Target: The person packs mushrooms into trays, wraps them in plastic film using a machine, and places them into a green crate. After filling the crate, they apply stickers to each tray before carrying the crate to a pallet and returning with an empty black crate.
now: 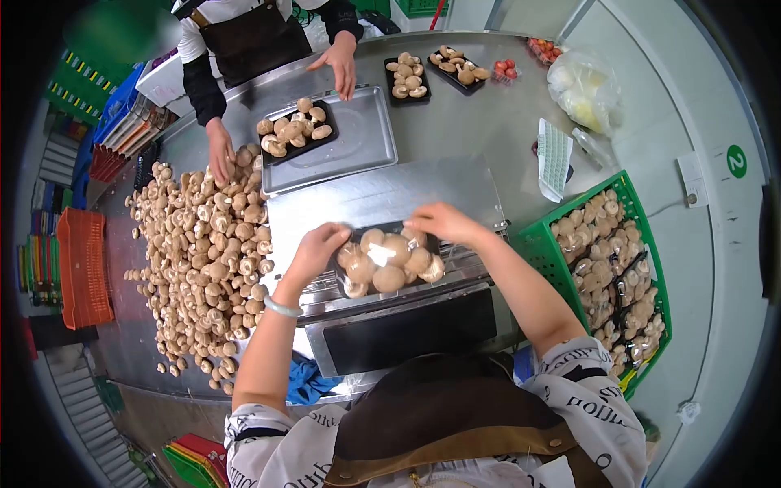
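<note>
In front of me, a black tray of mushrooms (389, 262) sits over the metal wrapping machine (407, 191). A bright glare on the caps looks like clear film stretched over them. My left hand (320, 246) is closed at the tray's far left corner, with a pale bangle on that wrist. At the far right corner, my right hand (442, 223) grips with its fingers bent. Whether the fingers pinch the film or the tray's rim is too small to make out. To the left of the machine lies a big heap of loose mushrooms (203, 260).
Across the table, a co-worker's hand (220, 153) touches the heap; the other hand (339, 65) hovers over a metal tray (378, 134) bearing a filled black tray. A green crate (561, 272) of packed mushrooms stands right. Filled trays (407, 77), tomatoes (506, 71) and a plastic bag (584, 89) lie beyond.
</note>
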Demonstrator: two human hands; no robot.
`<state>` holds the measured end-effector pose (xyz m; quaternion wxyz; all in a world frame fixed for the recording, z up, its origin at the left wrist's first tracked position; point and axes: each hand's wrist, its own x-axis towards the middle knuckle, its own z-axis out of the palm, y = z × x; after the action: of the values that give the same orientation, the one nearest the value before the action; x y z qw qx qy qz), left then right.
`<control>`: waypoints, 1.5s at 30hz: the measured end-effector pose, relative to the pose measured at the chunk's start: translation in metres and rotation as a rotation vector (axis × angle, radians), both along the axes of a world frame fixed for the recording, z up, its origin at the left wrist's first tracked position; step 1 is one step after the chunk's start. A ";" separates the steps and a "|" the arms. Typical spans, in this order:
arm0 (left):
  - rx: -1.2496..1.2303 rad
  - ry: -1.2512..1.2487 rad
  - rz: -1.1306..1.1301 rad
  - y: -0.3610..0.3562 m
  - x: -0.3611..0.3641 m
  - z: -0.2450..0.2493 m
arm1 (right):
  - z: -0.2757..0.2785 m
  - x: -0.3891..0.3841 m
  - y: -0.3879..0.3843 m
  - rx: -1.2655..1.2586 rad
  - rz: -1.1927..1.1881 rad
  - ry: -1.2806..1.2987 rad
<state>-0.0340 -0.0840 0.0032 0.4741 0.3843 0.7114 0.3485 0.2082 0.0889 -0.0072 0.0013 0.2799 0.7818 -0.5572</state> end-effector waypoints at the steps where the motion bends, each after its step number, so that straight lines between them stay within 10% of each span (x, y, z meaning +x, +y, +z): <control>1: 0.062 0.069 -0.003 -0.011 0.006 0.002 | -0.005 0.006 -0.007 0.167 -0.024 0.112; 3: 0.190 0.167 0.034 -0.025 0.015 0.001 | -0.011 0.015 -0.024 0.497 -0.073 0.335; 15: 0.241 0.191 0.216 -0.088 0.081 0.106 | 0.102 0.064 -0.090 0.043 -0.273 0.167; 18: -0.088 -0.004 0.222 -0.115 0.097 0.087 | 0.084 0.088 -0.119 -0.110 -0.285 0.157; 25: -0.008 0.512 0.096 -0.139 0.129 -0.043 | -0.034 0.116 -0.154 0.187 -0.296 -0.100; 30: 0.135 0.372 0.352 -0.159 0.140 -0.047 | -0.037 0.139 -0.167 -0.066 -0.542 -0.150; 36: 0.307 0.246 0.437 -0.175 0.148 -0.068 | -0.070 0.151 -0.192 -0.195 -0.804 0.251; 40: 0.344 0.307 0.334 -0.177 0.132 -0.040 | 0.017 0.208 -0.210 -0.554 -0.977 0.467; 45: 0.227 0.664 0.016 -0.147 0.152 -0.057 | -0.052 0.258 -0.239 0.086 -1.185 0.132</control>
<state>0.1185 -0.2305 -0.0535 0.1685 0.5215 0.7864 0.2850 0.4659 -0.1505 -0.0588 -0.3697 0.6331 0.5127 -0.4469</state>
